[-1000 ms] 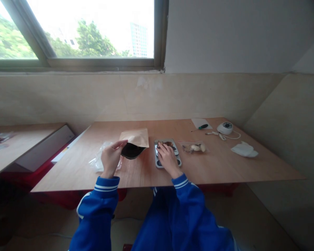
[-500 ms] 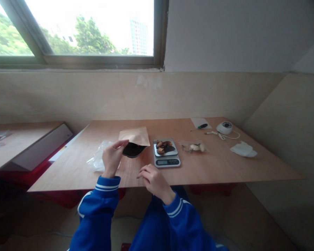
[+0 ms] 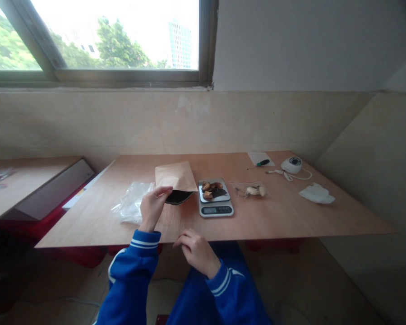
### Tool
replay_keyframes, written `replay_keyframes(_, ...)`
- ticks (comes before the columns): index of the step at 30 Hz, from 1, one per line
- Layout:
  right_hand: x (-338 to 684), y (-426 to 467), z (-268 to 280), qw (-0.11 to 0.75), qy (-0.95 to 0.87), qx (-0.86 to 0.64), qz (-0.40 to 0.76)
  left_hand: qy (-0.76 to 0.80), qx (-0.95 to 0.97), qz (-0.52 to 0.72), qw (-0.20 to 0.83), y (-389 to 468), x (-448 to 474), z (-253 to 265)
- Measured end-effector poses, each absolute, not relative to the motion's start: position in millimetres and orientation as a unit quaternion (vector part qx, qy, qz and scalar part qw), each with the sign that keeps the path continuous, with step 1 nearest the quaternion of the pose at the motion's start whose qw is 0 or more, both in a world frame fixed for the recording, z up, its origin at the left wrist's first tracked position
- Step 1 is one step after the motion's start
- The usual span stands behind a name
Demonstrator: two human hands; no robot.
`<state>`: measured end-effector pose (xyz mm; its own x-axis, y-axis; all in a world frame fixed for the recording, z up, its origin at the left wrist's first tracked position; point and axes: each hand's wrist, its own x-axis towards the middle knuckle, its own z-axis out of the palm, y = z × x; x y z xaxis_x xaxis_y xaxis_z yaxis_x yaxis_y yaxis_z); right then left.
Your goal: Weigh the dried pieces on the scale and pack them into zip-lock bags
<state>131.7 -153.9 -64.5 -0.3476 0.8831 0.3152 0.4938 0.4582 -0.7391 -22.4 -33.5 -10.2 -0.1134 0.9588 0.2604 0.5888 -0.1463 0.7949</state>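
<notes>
A brown kraft paper pouch [image 3: 176, 176] lies on the table, its dark mouth gaping toward me. My left hand [image 3: 153, 207] pinches the left corner of that mouth between thumb and fingers. My right hand [image 3: 198, 250] hovers at the table's front edge, apart from the pouch; its fingers are loosely bent and apart, with nothing seen in them. Just right of the pouch stands a digital kitchen scale [image 3: 216, 211]. On its plate rest several brown dried pieces [image 3: 208, 195], which look like mushroom slices, and a dark flat piece [image 3: 219, 193].
Crumpled clear plastic [image 3: 131, 203] lies left of my left hand. Right of the scale is a clear bag of pale pieces [image 3: 252, 191]. Farther right are a screwdriver [image 3: 263, 162] on paper, a white dome camera [image 3: 291, 165] with a cable, and a white crumpled sheet [image 3: 316, 194].
My left hand has shifted right, and the pouch's mouth has moved right with it, close to the scale. My right hand has dropped slightly toward me.
</notes>
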Motion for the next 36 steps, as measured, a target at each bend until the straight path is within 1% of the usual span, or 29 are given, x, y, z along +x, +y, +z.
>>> replay_keyframes(3, 134.6, -157.5, -67.1, 0.370, -0.761, -0.447, 0.290, 0.620, 0.631, 0.407, 0.229, -29.0, -20.0, -17.2)
replay_keyframes(8, 136.9, -160.7, -69.8, 0.368, -0.747, -0.455, 0.317, 0.633, 0.677, 0.319, 0.196, -18.1, -24.1, -40.1)
replay_keyframes(11, 138.1, -160.6, -69.3, 0.365, -0.744, -0.454, 0.328, 0.607, 0.696, 0.329, 0.195, -15.7, -36.9, -48.8)
replay_keyframes(14, 140.4, -159.7, -68.3, 0.369, -0.736, -0.455, 0.340, 0.655, 0.646, 0.365, 0.144, -17.1, -57.8, -51.6)
replay_keyframes(17, 143.7, -158.6, -67.9, 0.373, -0.729, -0.456, 0.349, 0.677, 0.643, 0.350, 0.080, -18.7, -79.8, -57.8)
replay_keyframes(21, 147.8, -157.5, -67.2, 0.374, -0.725, -0.458, 0.352, 0.675, 0.665, 0.295, 0.124, -17.8, -99.1, -73.1)
replay_keyframes(26, 151.4, -159.1, -64.5, 0.385, -0.720, -0.454, 0.356, 0.700, 0.648, 0.272, 0.128, -16.7, -108.1, -72.9)
replay_keyframes(28, 151.3, -160.0, -63.7, 0.397, -0.715, -0.448, 0.362, 0.711, 0.627, 0.290, 0.133, -21.6, -104.9, -64.9)
replay_keyframes(30, 149.5, -160.4, -62.6, 0.422, -0.705, -0.436, 0.366, 0.705, 0.603, 0.355, 0.115, -32.1, -94.0, -55.0)
replay_keyframes(33, 144.6, -159.5, -58.4, 0.494, -0.662, -0.439, 0.352, 0.666, 0.556, 0.492, 0.072, -56.5, -63.3, -40.8)
replay_keyframes(36, 141.3, -155.2, -49.7, 0.572, -0.571, -0.490, 0.327, 0.586, 0.579, 0.561, 0.087, -83.1, -25.2, -31.1)
